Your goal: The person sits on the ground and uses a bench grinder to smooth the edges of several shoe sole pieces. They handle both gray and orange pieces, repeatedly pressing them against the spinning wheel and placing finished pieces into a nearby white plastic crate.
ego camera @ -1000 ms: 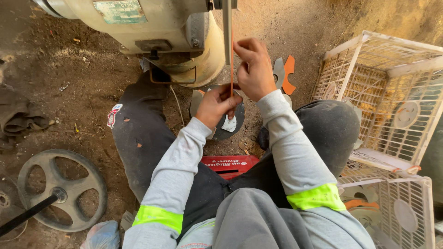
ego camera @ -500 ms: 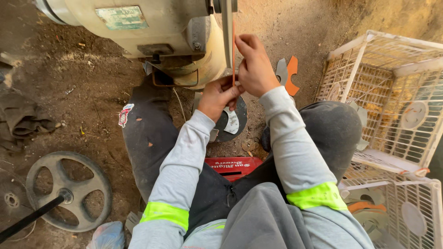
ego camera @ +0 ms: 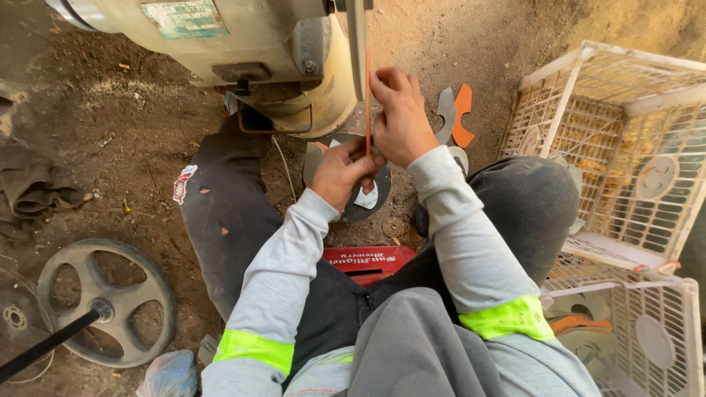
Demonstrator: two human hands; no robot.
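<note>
both hands pinching orange strip, upright

Bare dirt ground carries a spoked wheel, crumpled dark cloth, white plastic crates, a red crate and what seem flat orange-and-grey cutouts.

head cam | looks steeply down | close over lap and hands | single view

left hand and right hand pinching thin orange strip edge-on, beige machine behind, white crates at right
</note>
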